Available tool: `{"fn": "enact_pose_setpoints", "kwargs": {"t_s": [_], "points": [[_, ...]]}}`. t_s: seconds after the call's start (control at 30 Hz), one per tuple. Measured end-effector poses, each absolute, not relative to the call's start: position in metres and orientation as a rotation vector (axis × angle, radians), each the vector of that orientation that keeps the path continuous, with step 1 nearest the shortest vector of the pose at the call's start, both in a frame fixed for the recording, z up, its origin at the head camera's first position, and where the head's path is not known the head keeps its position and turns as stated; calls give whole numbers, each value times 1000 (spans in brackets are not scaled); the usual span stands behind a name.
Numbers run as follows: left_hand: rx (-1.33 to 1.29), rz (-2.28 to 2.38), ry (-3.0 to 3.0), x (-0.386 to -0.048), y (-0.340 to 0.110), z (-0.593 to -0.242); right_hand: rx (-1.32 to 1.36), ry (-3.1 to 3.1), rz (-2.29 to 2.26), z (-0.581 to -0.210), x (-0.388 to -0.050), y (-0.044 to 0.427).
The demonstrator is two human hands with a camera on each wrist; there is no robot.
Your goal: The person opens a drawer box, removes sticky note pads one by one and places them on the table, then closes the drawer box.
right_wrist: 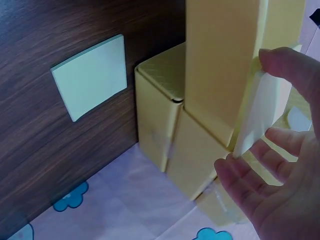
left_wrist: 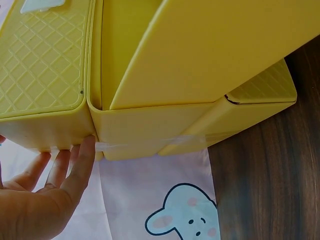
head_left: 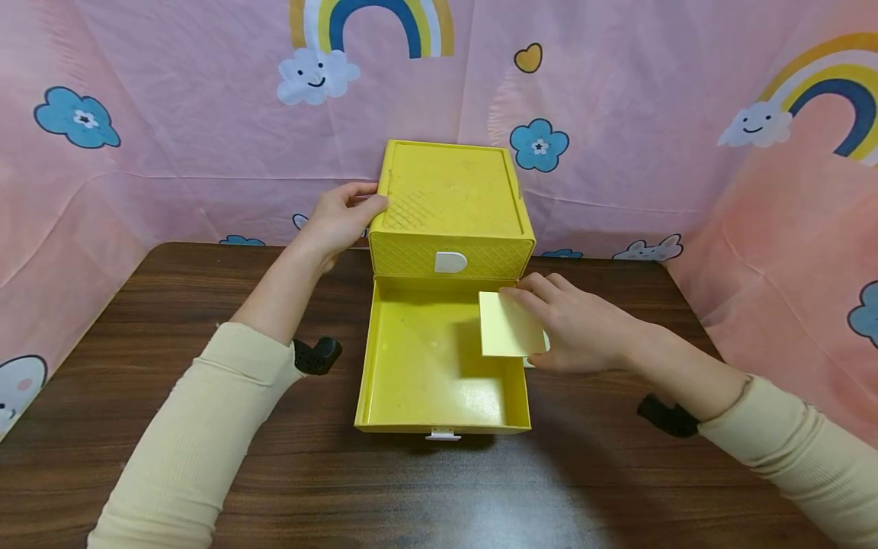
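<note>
Pink printed cloth point(head_left: 206, 99), rainbows, clouds, flowers, rabbits, hangs across far side and both flanks. Dark wood-grain table point(head_left: 274, 473) below. Yellow drawer unit point(head_left: 449, 191) stands at far middle of table, stacked tiers, lattice texture on fronts. Middle drawer point(head_left: 418, 366) pulled out toward near side, nothing lying on its visible floor; upper tier closed above it, lower tier front seen in left wrist view.

Beige sleeves point(head_left: 195, 435) on both arms, coming in from near left and near right. Left hand point(head_left: 346, 217) at left side of upper tier: thumb on top edge, fingers somewhat spread, tips against side wall, not wrapped round anything. Right hand point(head_left: 586, 324) over right wall of open drawer, thumb and fingers narrowed, pinching a pale yellow pad point(head_left: 504, 328) by its edges. Pad is over right part of drawer, above the floor. Second pad point(right_wrist: 92, 77), similar square, lies flat on table right of unit; mostly hidden by right hand in head view.

Black wrist devices point(head_left: 318, 355) at both cuffs. Clear tape point(left_wrist: 172, 141) on unit's left side. White pull tabs point(head_left: 450, 262) on upper front and open drawer's near edge.
</note>
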State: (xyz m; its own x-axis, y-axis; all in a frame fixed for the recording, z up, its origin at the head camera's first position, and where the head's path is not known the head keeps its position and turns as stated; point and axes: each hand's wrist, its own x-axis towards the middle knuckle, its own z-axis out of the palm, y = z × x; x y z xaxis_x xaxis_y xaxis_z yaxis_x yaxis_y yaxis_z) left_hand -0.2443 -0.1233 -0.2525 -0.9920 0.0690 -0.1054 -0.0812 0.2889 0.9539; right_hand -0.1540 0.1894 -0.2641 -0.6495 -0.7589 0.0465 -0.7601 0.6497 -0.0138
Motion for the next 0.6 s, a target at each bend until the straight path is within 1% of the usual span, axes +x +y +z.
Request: {"fn": "enact_pose_setpoints", "kwargs": {"t_s": [0.6], "points": [[-32,1796,2425,-245,-123,-252,1271,-2838,139,-272,-157,215]]}}
